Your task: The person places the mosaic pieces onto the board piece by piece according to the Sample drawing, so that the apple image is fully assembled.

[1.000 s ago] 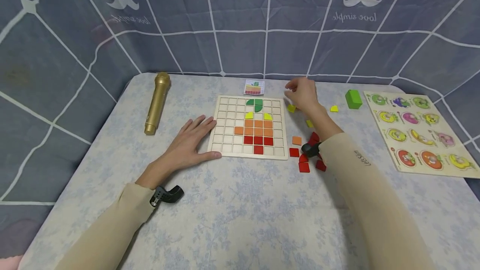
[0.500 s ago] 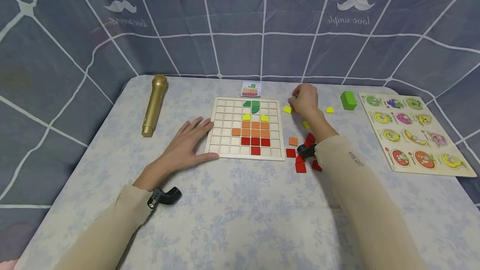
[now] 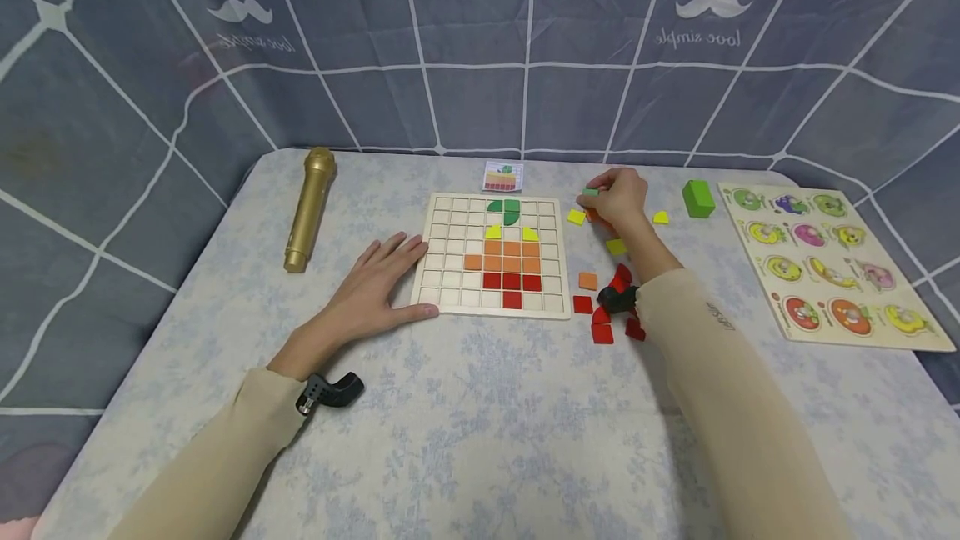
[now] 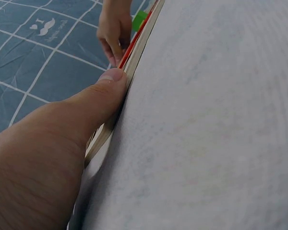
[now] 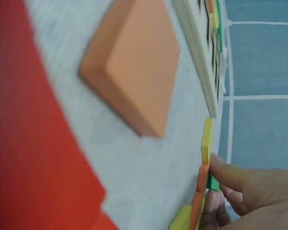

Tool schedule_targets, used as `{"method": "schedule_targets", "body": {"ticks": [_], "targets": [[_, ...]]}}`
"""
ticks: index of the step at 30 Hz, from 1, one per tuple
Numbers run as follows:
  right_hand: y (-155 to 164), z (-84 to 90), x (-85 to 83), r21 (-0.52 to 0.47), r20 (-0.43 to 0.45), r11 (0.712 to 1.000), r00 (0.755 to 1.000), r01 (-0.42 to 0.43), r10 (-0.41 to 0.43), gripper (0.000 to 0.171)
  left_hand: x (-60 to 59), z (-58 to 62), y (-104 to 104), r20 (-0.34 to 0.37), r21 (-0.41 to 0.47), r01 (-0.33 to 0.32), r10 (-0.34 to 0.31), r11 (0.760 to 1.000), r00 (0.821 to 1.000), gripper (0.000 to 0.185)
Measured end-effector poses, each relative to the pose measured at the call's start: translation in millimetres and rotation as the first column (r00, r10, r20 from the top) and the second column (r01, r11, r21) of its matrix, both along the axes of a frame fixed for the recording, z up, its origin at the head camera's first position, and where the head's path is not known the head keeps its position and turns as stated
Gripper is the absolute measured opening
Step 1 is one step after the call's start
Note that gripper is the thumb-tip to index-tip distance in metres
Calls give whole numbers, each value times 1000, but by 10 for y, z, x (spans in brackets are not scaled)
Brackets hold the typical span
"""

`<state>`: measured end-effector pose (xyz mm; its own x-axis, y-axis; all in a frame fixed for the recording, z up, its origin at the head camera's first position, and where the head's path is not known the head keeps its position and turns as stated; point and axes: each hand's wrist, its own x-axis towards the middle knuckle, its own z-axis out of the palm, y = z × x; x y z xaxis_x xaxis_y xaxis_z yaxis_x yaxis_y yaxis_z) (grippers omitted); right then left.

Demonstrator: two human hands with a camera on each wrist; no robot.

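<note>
A white grid board [image 3: 448, 280] lies mid-table in the head view, with red, orange, yellow and green tiles set in its cells. My left hand [image 3: 378, 286] rests flat at its left side with fingers spread; in the left wrist view the thumb [image 4: 101, 93] lies along the board's edge. Beyond the board's upper right corner, my right hand [image 3: 622, 194] pinches a small green tile [image 3: 590, 192] between thumb and fingertips. Below those fingers are orange tiles [image 5: 202, 177], partly hidden by the hand, and a yellow tile [image 3: 575, 217].
Loose red tiles [image 3: 582, 304] and an orange tile [image 3: 587, 280] lie right of the board, under the right wrist. A pattern card [image 3: 502, 177] stands behind it. A gold microphone [image 3: 309, 211] lies left; a green block [image 3: 698, 199] and fruit puzzle board [image 3: 832, 261] sit right.
The right hand has come down on the loose tiles and taken a green tile between its fingertips, tilting it up. The left hand has stayed in place; the head view shifted slightly.
</note>
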<state>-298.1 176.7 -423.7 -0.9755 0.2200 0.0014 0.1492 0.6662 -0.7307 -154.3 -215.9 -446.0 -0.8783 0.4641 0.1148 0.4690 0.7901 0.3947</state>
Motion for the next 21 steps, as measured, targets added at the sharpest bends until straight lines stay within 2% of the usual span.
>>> {"method": "schedule_targets", "body": {"ticks": [5,10,14,21], "targets": [[58,-22,23,-46,-21,999,1000,8,-9,23,-15,-15,18,5,-6,6,-6,1000,1000,103],[8,40,61,-56,-70,998,997,-40,36,16,-20,-16,26,18,-8,4,-4,1000,1000,103],[-162,123,86,-30,-96,990,986,-137,134,17,-15,-8,21,16,-13,0,0,1000,1000,103],[-597,289,159,-38,-79,951,949,-308,304,16,-5,11,17,23,-10,-12,13,1000,1000,103]]}}
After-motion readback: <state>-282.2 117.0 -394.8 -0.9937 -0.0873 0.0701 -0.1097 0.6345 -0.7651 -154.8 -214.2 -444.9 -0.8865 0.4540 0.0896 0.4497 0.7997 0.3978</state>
